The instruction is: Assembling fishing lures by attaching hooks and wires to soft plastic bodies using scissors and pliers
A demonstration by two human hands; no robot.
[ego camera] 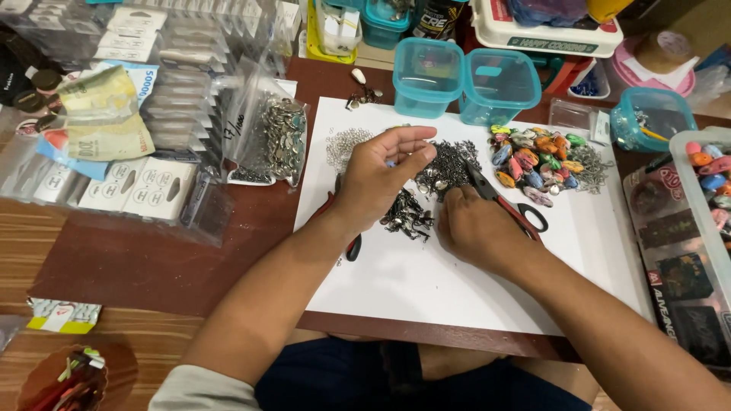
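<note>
1. The left hand [377,179] is raised above the white sheet [457,289], fingers together and curled, thumb pressed toward the fingertips; it seems to pinch a small metal piece, though that is too small to tell for sure.
2. The right hand [476,228] is closed around red-handled pliers [506,202], whose nose points into the pile of dark metal findings [445,167].
3. The step in hand looks like joining small parts; the next move would call for bringing the plier tip precisely to whatever the left fingertips hold.
4. Just beside lie a cluster of clasps [407,217], silver rings [346,144] and colourful charms [537,164].
5. A second pair of pliers [352,247] lies under the left wrist; two teal tubs [464,80] and a bag of pendants [274,137] crowd the sheet's far edge.
</note>
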